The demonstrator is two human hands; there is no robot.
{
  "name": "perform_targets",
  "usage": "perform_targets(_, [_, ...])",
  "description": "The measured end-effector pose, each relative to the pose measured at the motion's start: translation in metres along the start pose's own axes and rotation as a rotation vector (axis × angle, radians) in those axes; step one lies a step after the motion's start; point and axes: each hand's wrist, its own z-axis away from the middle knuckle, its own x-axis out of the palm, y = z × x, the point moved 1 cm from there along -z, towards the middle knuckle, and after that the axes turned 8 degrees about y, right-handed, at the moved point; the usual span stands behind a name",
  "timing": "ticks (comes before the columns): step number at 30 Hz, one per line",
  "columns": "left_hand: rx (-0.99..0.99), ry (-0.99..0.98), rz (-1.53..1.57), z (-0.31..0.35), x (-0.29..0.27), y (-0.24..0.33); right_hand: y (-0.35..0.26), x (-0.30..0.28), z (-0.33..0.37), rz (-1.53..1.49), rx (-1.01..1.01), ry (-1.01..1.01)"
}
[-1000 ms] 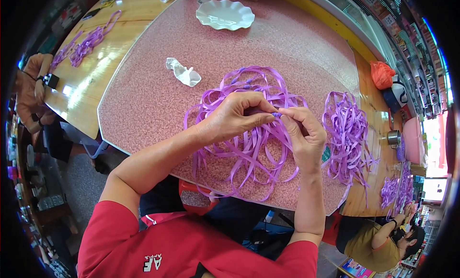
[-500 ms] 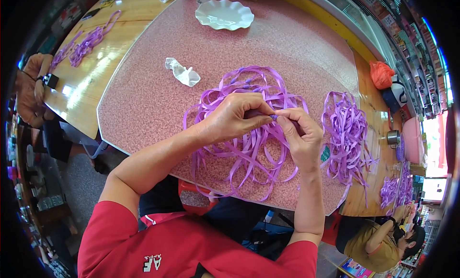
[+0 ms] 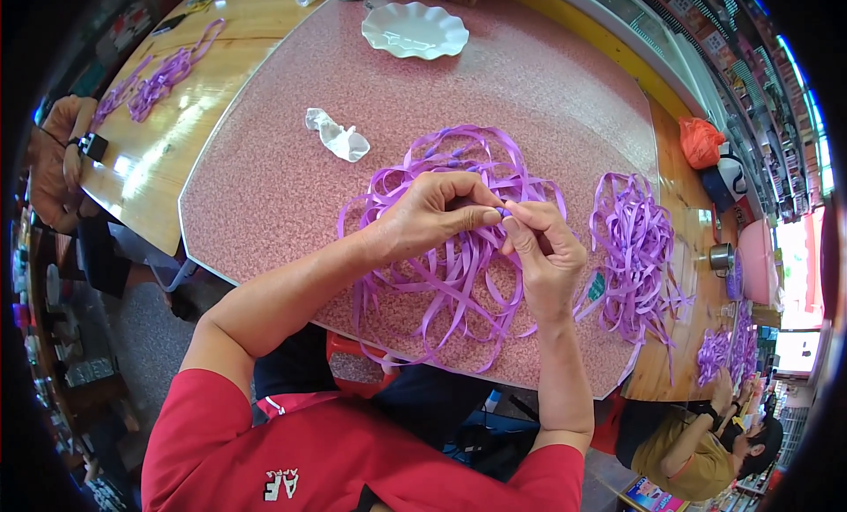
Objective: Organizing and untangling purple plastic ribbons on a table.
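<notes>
Both hands meet over a loose heap of purple ribbon (image 3: 454, 287) on the pink speckled table. My left hand (image 3: 432, 214) pinches a purple ribbon between thumb and forefinger. Right beside it, my right hand (image 3: 545, 247) is closed on the same ribbon, its thumb and forefinger at a small darker purple piece (image 3: 503, 212) between the fingertips. Whether that piece is a knot or a fitting, I cannot tell. Several similar darker purple pieces show along the ribbons at the heap's far side. Fingers cover part of the ribbon.
A second purple ribbon pile (image 3: 637, 256) lies to the right. Beyond the heap are a crumpled white tissue (image 3: 338, 136) and a white scalloped dish (image 3: 415, 30). A wooden table (image 3: 168, 164) adjoins at left; people sit at far left and lower right. An orange bag (image 3: 700, 142) stands right.
My right hand has shifted slightly left and its fingers have curled differently at the ribbon. The left hand stays nearly in place. At lower right, the other person's hand has moved up.
</notes>
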Motion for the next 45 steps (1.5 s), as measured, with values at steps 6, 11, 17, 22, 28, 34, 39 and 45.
perform_targets(6, [-0.034, -0.059, 0.075, 0.004, 0.000, 0.008, 0.006, 0.001, -0.002, 0.063, -0.242, 0.011])
perform_targets(11, [-0.101, -0.060, 0.119, 0.006, -0.001, 0.007, 0.013, 0.002, -0.005, 0.156, -0.432, -0.025])
perform_targets(17, [-0.180, -0.059, 0.207, 0.005, 0.001, 0.010, 0.024, 0.001, -0.003, -0.049, -0.217, -0.021])
perform_targets(22, [-0.183, -0.056, 0.228, 0.004, 0.003, 0.013, 0.024, 0.001, -0.005, -0.052, -0.209, 0.007])
perform_targets(28, [-0.104, -0.020, 0.080, 0.004, 0.004, 0.010, 0.005, 0.000, -0.012, 0.480, -0.656, 0.053])
perform_targets(34, [-0.041, -0.065, -0.014, 0.006, 0.004, 0.012, 0.000, -0.002, -0.008, 0.502, -0.649, 0.087])
perform_targets(39, [0.196, -0.007, -0.276, 0.003, 0.006, 0.001, 0.003, 0.003, -0.008, 0.475, -0.649, 0.083])
perform_targets(45, [0.389, -0.051, -0.413, 0.007, 0.010, 0.004, -0.003, 0.004, -0.006, 0.393, -0.645, 0.045])
